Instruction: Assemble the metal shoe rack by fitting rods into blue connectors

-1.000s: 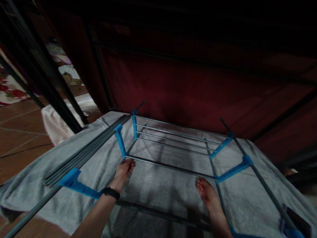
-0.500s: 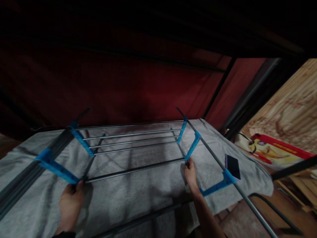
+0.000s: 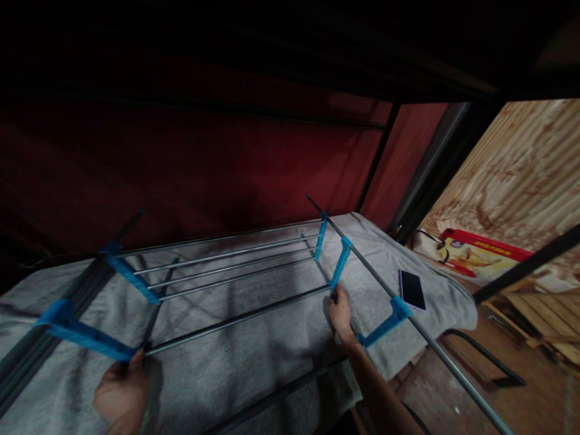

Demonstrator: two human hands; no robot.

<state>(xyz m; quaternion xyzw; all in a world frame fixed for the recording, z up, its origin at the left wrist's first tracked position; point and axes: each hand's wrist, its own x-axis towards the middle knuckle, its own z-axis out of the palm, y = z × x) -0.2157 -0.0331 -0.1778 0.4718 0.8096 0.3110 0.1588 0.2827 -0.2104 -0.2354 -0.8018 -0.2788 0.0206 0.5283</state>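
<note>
A rack (image 3: pixel 240 319) of grey metal rods joined by blue plastic brackets stands on a grey blanket (image 3: pixel 194 377). The person's left hand (image 3: pixel 121 386) grips the lower end of the rack's left bracket (image 3: pixel 90 338), thumb against it and fingers curled underneath, their tips hidden. The right hand (image 3: pixel 339 311) holds the foot of the right bracket (image 3: pixel 341 263), fingers bent in close around it. A long rod (image 3: pixel 240 319) runs between these two brackets. Along the rack's left side lies a bundle of rods (image 3: pixel 34 362); a phone (image 3: pixel 412 290) lies on the blanket to the rack's right. Behind the rack hangs dark red cloth (image 3: pixel 249 169), and beyond its right side sits a red and yellow package (image 3: pixel 484 257).
</note>
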